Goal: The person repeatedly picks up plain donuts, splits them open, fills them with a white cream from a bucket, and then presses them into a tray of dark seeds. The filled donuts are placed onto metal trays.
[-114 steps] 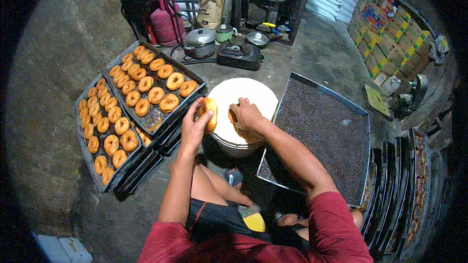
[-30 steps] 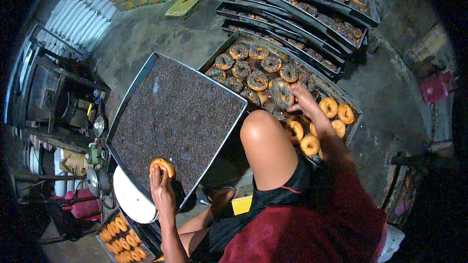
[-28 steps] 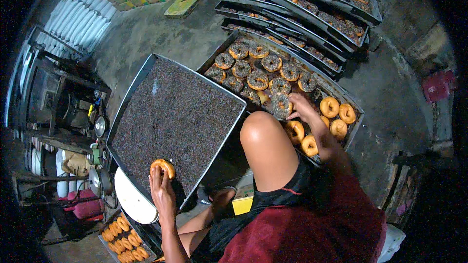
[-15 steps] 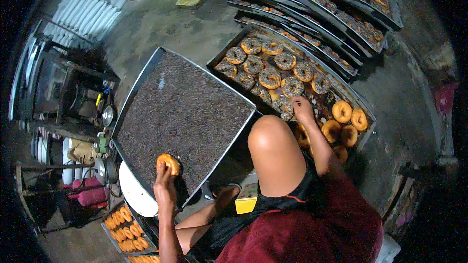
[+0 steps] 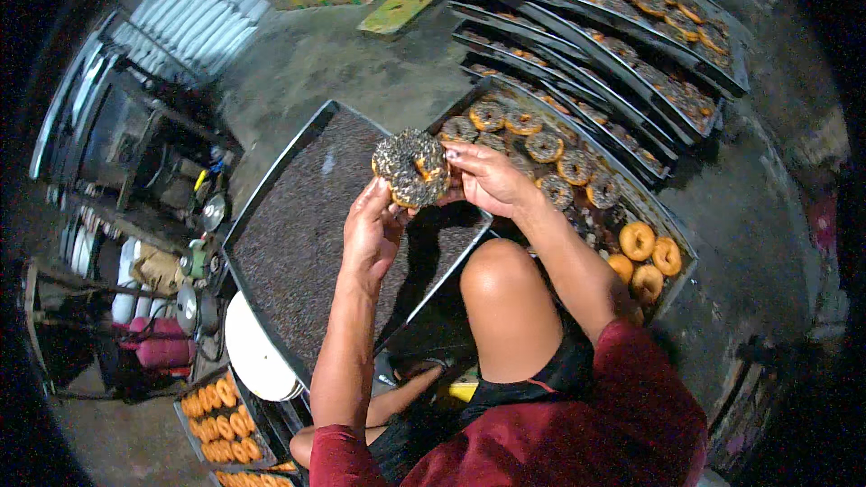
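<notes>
A ring doughnut (image 5: 397, 155), coated on its upward face with dark sprinkles and pale flecks, is held up in both my hands. My left hand (image 5: 368, 227) grips its near-left edge, fingers partly hidden beneath. At its right edge, my right hand (image 5: 492, 179) is closed with thumb and fingers on the rim. Below them lies a large square metal tray of dark sprinkles (image 5: 302, 216). To the right, a long tray (image 5: 678, 272) carries sprinkle-coated doughnuts (image 5: 575, 167) and, at its near end, a few plain ones (image 5: 637, 241); my right forearm hides part of it.
Stacked trays of coated doughnuts (image 5: 649, 63) rise at the far right. A white round lid or basin (image 5: 257, 352) sits against the sprinkle tray's left side. Trays of plain doughnuts (image 5: 221, 424) lie at lower left. A rack with pots and a pink cylinder (image 5: 162, 343) stands left.
My left hand has risen from the sprinkles with a doughnut, whose coated face now shows. My right hand has moved left from the long tray and taken hold of it too.
</notes>
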Motion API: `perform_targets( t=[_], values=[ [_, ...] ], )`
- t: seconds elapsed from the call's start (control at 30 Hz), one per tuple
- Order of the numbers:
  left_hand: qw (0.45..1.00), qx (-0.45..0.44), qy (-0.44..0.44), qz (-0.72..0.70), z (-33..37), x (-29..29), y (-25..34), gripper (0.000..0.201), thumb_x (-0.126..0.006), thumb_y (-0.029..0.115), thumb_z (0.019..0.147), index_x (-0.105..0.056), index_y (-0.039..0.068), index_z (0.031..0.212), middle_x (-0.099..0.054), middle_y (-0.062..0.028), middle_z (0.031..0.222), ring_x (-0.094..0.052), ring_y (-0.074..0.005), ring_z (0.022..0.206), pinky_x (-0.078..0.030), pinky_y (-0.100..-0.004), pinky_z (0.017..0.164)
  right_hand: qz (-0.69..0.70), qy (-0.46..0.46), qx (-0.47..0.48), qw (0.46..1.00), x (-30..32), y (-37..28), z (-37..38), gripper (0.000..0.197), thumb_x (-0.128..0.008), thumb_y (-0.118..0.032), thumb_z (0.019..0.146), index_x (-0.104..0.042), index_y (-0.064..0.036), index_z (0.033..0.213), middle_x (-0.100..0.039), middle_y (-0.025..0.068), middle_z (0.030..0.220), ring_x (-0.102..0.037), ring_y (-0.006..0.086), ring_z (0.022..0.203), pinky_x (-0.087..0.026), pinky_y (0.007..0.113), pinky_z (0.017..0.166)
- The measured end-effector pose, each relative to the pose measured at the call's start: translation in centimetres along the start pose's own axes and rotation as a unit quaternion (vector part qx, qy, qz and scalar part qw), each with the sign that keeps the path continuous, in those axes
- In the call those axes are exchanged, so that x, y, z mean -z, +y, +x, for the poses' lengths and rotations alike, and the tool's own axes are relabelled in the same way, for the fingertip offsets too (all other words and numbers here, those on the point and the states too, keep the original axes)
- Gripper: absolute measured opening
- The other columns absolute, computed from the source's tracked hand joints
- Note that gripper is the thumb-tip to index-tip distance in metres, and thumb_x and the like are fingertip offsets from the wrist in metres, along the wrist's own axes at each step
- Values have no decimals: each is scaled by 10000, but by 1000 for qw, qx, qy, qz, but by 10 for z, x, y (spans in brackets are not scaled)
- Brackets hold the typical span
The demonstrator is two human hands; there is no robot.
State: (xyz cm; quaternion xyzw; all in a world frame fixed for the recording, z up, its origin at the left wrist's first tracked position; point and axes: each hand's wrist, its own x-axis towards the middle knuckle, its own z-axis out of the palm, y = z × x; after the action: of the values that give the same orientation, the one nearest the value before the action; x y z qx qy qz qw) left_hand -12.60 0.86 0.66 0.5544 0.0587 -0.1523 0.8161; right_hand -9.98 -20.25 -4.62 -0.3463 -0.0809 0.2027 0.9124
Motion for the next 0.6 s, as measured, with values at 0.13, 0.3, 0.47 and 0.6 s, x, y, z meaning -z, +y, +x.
perform_targets(
  t=[0.13, 0.3, 0.47, 0.6],
  values=[
    [974, -52, 14, 222, 1, -17, -7, 418, -549, 230, 1016, -538, 25, 1380, -618, -104, 1297, -629, -169, 1049, -506, -302, 843, 46, 105, 84, 990, 62, 1, -53, 400, -506, -90, 1005, -464, -7, 1395, -591, 156, 1314, -600, 299, 1188, -495, 537, 987],
    [965, -144, 77, 207, -58, 30, -2, 471, -578, 246, 992, -514, 2, 1389, -564, -156, 1352, -606, -237, 1115, -520, -329, 852, -8, 356, 91, 930, 181, 9, -182, 426, -515, -104, 993, -449, -62, 1412, -568, 140, 1334, -597, 305, 1180, -525, 544, 925],
    [969, -125, 120, 174, -92, 56, -20, 419, -575, 182, 989, -532, -16, 1356, -577, -154, 1329, -619, -239, 1093, -515, -325, 854, -42, 429, 41, 901, 285, 56, -243, 405, -547, -153, 993, -469, -85, 1385, -610, 106, 1246, -650, 277, 1024, -570, 475, 830],
    [969, -134, 143, 153, -107, 60, -23, 372, -566, 128, 989, -551, -26, 1327, -589, -153, 1309, -627, -234, 1080, -516, -314, 842, -544, 565, -44, 619, 292, 86, -242, 250, -620, -111, 931, -587, -26, 1164, -657, 157, 1127, -663, 266, 935, -545, 388, 774]
  ],
)
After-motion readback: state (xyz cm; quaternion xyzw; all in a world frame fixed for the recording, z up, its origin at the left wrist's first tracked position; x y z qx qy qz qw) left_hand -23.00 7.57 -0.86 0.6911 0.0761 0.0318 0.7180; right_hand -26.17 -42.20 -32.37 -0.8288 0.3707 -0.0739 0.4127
